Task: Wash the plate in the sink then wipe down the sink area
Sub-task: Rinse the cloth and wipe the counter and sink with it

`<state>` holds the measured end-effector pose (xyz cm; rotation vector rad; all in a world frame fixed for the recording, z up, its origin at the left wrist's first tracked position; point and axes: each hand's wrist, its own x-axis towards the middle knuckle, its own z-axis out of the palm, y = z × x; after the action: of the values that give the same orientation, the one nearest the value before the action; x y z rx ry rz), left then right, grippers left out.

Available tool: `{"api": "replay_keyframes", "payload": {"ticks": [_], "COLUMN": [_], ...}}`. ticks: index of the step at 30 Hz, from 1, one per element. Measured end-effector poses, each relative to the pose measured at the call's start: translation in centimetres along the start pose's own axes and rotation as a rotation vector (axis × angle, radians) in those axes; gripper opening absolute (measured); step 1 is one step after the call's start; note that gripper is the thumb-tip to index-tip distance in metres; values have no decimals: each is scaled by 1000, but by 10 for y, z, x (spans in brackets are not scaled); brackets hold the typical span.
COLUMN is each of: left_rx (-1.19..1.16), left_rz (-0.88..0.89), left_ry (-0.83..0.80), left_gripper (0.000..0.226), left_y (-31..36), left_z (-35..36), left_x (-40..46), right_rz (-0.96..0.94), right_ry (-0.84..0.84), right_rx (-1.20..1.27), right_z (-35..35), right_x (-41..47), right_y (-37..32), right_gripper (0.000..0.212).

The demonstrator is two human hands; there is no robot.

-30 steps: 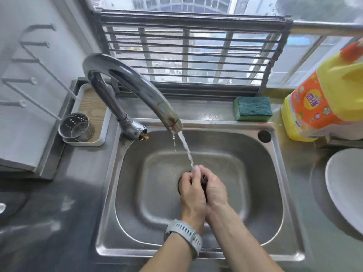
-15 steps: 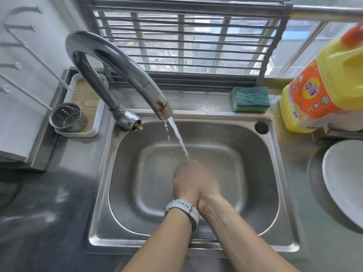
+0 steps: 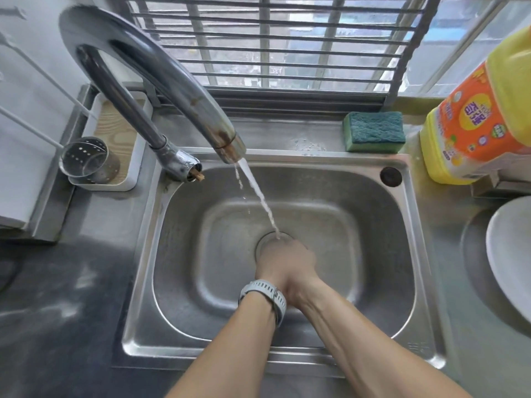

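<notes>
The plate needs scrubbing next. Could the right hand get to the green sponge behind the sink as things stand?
Probably yes. The sponge lies in the open on the ledge behind the sink, nothing on or before it. The right hand, clasped with the left hand, must first let go.

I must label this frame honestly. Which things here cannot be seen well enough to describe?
All in the head view:
- Right hand: mostly covered by the left hand; its fingers cannot be told.
- Sink drain: largely hidden under the hands.
- Plate: cut off by the right edge.
- Detergent bottle: its top is cut off by the right edge; the label print is too small to read.
</notes>
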<state>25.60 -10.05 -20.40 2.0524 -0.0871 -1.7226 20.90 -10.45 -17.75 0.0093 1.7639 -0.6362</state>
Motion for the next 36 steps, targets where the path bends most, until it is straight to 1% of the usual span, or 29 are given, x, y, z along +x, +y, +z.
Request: {"api": "replay_keyframes", "payload": {"ticks": [3, 5, 7, 9, 11, 13, 16, 17, 19, 20, 21, 22, 23, 24, 26, 27, 28, 30, 31, 32, 33, 34, 36], "left_rx": [73, 105, 154, 210, 189, 57, -241, -314, -413, -459, -520, -541, -515, -433, -321, -268, -185, 39, 159, 228, 253, 247, 154], "left_rz": [-2, -11, 3, 64, 132, 155, 155, 160, 153, 129, 112, 106, 126, 169, 303, 398, 499, 676, 717, 696, 626, 511, 279], "left_ry": [15, 21, 46, 78, 110, 80, -16, -37, -78, -131, -224, -265, -274, -237, -184, -172, -138, 10, 70, 90, 83, 62, 13], "left_gripper": [22, 26, 36, 43, 44, 44, 43, 46, 46, 47, 48, 48, 44, 37, 26, 27, 28, 29, 32, 37, 42, 45, 44], "left_y": [-7, -7, -4, 12, 26, 37, 42, 40, 40, 41, 44, 46, 47, 44, 35, 30, 28, 31, 33, 34, 34, 31, 23], "left_z": [3, 3, 2, -2, -6, -9, -10, -10, -13, -15, -17, -18, -16, -12, -2, 1, 1, -7, -11, -12, -12, -11, -6], "left_x": [16, 17, 13, -7, -16, -17, -22, -20, -19, -17, -17, -19, -20, -24, -34, -37, -40, -42, -42, -44, -48, -49, -46], "right_rz": [39, 66, 72, 32, -42, -78, -117, -173, -345, -435, -510, -554, -579, -554, -418, -365, -328, -316, -306, -294, -279, -254, -184], "right_ry": [-39, -62, -51, -87, -138, -171, -228, -241, -230, -212, -206, -220, -229, -225, -208, -211, -235, -283, -306, -304, -284, -256, -229], "right_rx": [30, 59, 62, 53, -13, -69, -154, -190, -274, -308, -322, -316, -293, -213, 71, 159, 189, 193, 203, 224, 247, 253, 248], "right_z": [1, -1, 0, 5, 14, 24, 34, 36, 38, 37, 34, 30, 25, 19, 12, 10, 7, 5, 4, 3, 3, 1, -1], "right_x": [10, 14, 4, 0, -1, 1, -10, -15, -23, -26, -28, -28, -27, -25, -20, -21, -28, -37, -39, -41, -39, -37, -35], "right_y": [10, 15, 10, 1, -13, -26, -41, -42, -39, -35, -30, -26, -23, -24, -29, -31, -30, -22, -17, -13, -12, -11, -10], "right_gripper": [40, 35, 32, 29, 26, 27, 29, 27, 24, 23, 24, 28, 32, 33, 24, 22, 25, 22, 25, 29, 32, 33, 33]}}
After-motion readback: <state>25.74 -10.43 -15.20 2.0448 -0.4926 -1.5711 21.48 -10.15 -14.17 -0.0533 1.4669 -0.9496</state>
